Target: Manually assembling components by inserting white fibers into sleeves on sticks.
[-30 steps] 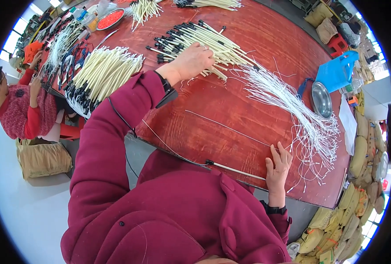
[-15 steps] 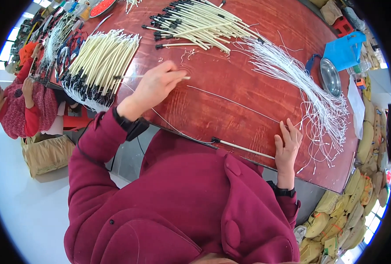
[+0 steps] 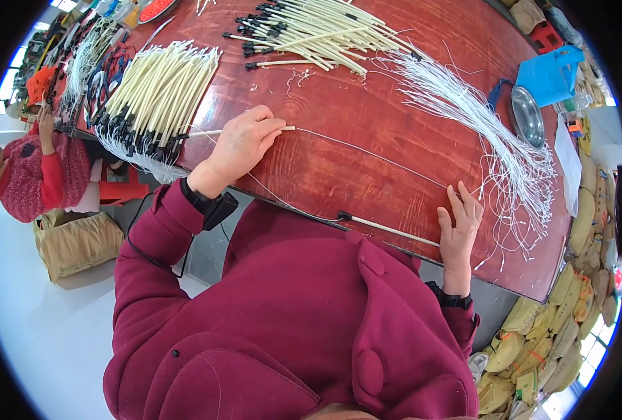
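From the head camera we have a workshop with yellowish sacks stacked at the right, a co-worker in red seated at the left beside a brown bag, and a worn red table in front. On the far side lies a loose heap of pale sticks with black ends, running up to a long spill of white strings; past those sit a metal dish and a blue jug. Over at the left, a tidier bundle of sticks, black ends toward the person. And here's the left hand, fingers closed on a single stick above the near-left part of the table, black end out to the left, bare tip just clear of the fingers. Right by that tip, a thin string begins and stretches across to the right hand; whether it enters the stick, I can't tell. That right hand is spread, thumb apart, fingertips at the string's far end; pressing or merely touching, I can't say. Below, a second stick lies along the near edge, its plain end reaching the right hand by the thumb's base.
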